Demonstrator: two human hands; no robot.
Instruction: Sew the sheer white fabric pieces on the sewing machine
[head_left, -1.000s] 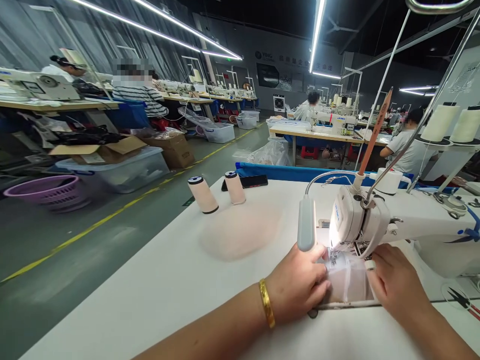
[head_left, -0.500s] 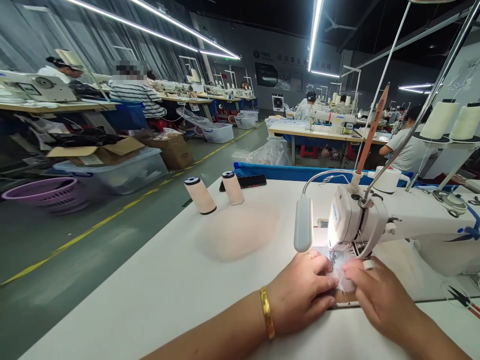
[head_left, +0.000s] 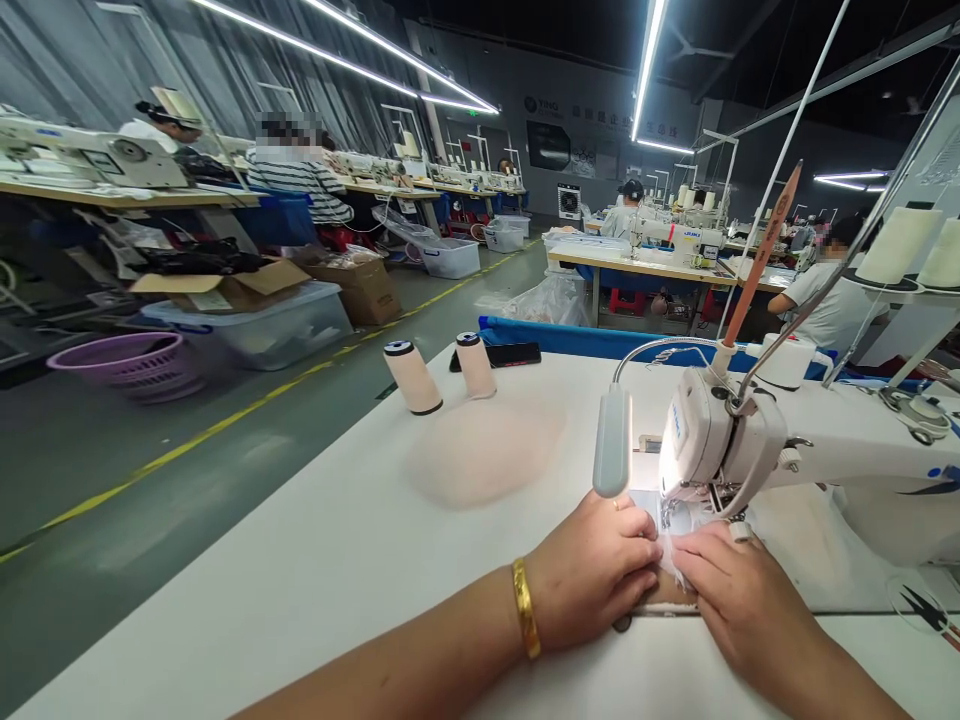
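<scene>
A piece of thin white fabric (head_left: 670, 562) lies under the needle area of the white sewing machine (head_left: 694, 430), lit by a small lamp (head_left: 613, 440) on a bent neck. My left hand (head_left: 592, 570), with a gold bangle at the wrist, has its fingers curled together on the fabric's left edge. On the other side my right hand (head_left: 742, 590) pinches the fabric between thumb and fingers. The fingertips of both hands nearly meet just in front of the presser foot. Part of the fabric is hidden beneath the fingers and the machine head.
Two thread cones (head_left: 413, 378) and a black phone (head_left: 514, 354) are at the table's far left edge. A pencil (head_left: 765, 255) stands upright on the machine. Black-bladed snips (head_left: 926, 608) lie at right. Beyond are a purple basket (head_left: 127, 365), other sewing tables and seated people.
The fabric between my hands looks narrower and more bunched. My right fingers have shifted left, closer to my left fingers. The whole view has swung slightly.
</scene>
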